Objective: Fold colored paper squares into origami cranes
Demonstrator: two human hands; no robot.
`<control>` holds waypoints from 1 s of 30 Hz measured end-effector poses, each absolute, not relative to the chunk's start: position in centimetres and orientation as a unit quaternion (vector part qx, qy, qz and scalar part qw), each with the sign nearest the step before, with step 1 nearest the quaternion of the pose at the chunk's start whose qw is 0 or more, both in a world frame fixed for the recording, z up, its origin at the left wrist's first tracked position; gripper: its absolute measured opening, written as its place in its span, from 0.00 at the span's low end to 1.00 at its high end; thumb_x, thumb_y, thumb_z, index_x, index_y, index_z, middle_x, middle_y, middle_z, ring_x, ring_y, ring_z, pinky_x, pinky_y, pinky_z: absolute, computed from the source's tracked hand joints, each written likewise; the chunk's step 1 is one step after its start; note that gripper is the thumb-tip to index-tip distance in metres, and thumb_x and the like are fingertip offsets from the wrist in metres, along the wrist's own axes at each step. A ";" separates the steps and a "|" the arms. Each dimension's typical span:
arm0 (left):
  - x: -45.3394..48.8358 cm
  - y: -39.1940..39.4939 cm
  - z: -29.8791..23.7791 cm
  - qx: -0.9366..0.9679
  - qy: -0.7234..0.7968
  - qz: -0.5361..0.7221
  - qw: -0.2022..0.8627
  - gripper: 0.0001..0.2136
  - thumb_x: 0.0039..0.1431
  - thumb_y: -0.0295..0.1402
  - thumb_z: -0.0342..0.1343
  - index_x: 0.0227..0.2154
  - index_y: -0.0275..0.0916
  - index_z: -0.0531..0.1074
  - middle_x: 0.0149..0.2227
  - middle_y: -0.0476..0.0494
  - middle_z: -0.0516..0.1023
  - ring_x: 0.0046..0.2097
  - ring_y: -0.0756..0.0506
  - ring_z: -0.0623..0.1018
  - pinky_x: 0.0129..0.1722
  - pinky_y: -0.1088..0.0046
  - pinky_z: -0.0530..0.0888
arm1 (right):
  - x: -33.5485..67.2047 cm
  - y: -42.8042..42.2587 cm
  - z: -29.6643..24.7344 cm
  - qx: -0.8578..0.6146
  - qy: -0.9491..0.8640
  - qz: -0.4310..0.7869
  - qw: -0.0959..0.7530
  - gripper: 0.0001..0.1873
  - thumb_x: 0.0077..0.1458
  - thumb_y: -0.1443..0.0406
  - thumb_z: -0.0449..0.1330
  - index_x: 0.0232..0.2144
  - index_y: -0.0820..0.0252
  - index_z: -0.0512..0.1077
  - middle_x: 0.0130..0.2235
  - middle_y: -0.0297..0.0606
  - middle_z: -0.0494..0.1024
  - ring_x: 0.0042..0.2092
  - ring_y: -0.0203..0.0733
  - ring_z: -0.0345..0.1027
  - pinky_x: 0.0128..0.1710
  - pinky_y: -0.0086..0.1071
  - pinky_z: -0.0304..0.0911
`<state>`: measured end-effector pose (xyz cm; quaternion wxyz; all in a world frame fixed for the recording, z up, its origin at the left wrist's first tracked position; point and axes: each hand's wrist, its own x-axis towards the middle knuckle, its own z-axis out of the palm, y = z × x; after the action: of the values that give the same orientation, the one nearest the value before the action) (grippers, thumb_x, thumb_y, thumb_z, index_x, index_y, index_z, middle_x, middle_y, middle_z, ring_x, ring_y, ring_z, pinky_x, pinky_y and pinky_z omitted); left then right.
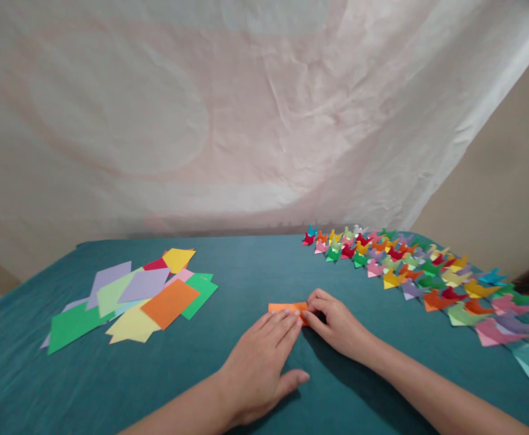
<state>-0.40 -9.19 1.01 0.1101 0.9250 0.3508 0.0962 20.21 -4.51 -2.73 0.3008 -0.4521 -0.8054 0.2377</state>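
Observation:
A small orange piece of paper (pixel 282 307), folded into a narrow strip, lies on the teal cloth in front of me. My left hand (pixel 266 356) rests over its near side, fingers stretched out flat and the thumb apart. At the paper's right end, my right hand (pixel 332 320) pinches the edge between thumb and curled fingers. Part of the paper is hidden beneath my left fingers, so its full shape does not show.
Loose coloured paper sheets (pixel 171 302) overlap in a pile at the left. Many folded paper birds (pixel 395 278) stand in rows along the right side. The teal tablecloth (pixel 246 266) reaches back to a hanging pale sheet (pixel 246 121).

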 end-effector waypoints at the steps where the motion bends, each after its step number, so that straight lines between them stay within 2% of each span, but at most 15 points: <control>1: -0.4 -9.2 1.0 0.924 0.352 0.084 0.119 0.30 0.60 0.47 0.47 0.60 0.36 0.53 0.62 0.37 0.55 0.62 0.38 0.56 0.60 0.57 0.56 | 20.2 -4.5 -2.7 -0.456 -0.804 0.236 0.300 0.12 0.57 0.67 0.52 0.21 0.60 0.63 0.30 0.36 0.66 0.32 0.37 0.63 0.33 0.30 0.60; 4: -0.6 -9.0 0.8 0.925 0.350 0.064 0.135 0.31 0.60 0.50 0.43 0.61 0.35 0.51 0.63 0.36 0.52 0.63 0.38 0.54 0.61 0.57 0.54 | 20.0 -4.5 -2.3 -0.467 -0.802 0.232 0.290 0.12 0.56 0.67 0.52 0.21 0.60 0.63 0.30 0.36 0.66 0.32 0.36 0.63 0.33 0.31 0.59; 8: -0.8 -8.9 0.5 0.925 0.347 0.070 0.139 0.32 0.60 0.50 0.43 0.61 0.34 0.51 0.63 0.35 0.52 0.63 0.39 0.54 0.61 0.58 0.54 | 19.9 -4.1 -2.1 -0.482 -0.803 0.224 0.268 0.10 0.54 0.68 0.53 0.21 0.60 0.63 0.29 0.35 0.67 0.30 0.36 0.62 0.30 0.30 0.59; 12: -0.9 -9.0 0.4 0.927 0.340 0.075 0.139 0.32 0.60 0.50 0.44 0.61 0.35 0.51 0.63 0.36 0.52 0.63 0.39 0.54 0.61 0.57 0.54 | 20.0 -3.4 -2.4 -0.497 -0.795 0.221 0.266 0.01 0.50 0.69 0.56 0.27 0.61 0.66 0.29 0.33 0.67 0.27 0.34 0.61 0.27 0.28 0.57; 15: -1.0 -9.0 0.6 0.926 0.339 0.072 0.146 0.31 0.61 0.49 0.43 0.61 0.35 0.52 0.63 0.36 0.52 0.63 0.39 0.54 0.61 0.57 0.54 | 20.1 -3.1 -2.6 -0.493 -0.792 0.227 0.278 0.06 0.49 0.70 0.57 0.34 0.60 0.67 0.31 0.33 0.68 0.27 0.33 0.61 0.27 0.27 0.58; 20: -1.1 -9.0 0.7 0.923 0.343 0.064 0.160 0.30 0.62 0.49 0.41 0.61 0.35 0.51 0.64 0.37 0.50 0.64 0.41 0.52 0.62 0.59 0.50 | 20.0 -3.3 -2.4 -0.476 -0.806 0.219 0.277 0.05 0.52 0.71 0.54 0.30 0.60 0.70 0.32 0.34 0.67 0.28 0.33 0.62 0.28 0.28 0.58; 30: -1.0 -8.8 0.4 0.928 0.336 0.062 0.149 0.31 0.61 0.50 0.41 0.61 0.35 0.50 0.64 0.37 0.50 0.64 0.40 0.52 0.62 0.59 0.51 | 20.0 -3.7 -2.7 -0.485 -0.799 0.214 0.284 0.05 0.53 0.70 0.54 0.31 0.59 0.69 0.34 0.35 0.67 0.30 0.34 0.63 0.30 0.29 0.59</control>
<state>-1.03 -8.83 0.35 0.1492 0.9279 0.3361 0.0618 20.05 -3.69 -2.68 0.2843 -0.4849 -0.7989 0.2140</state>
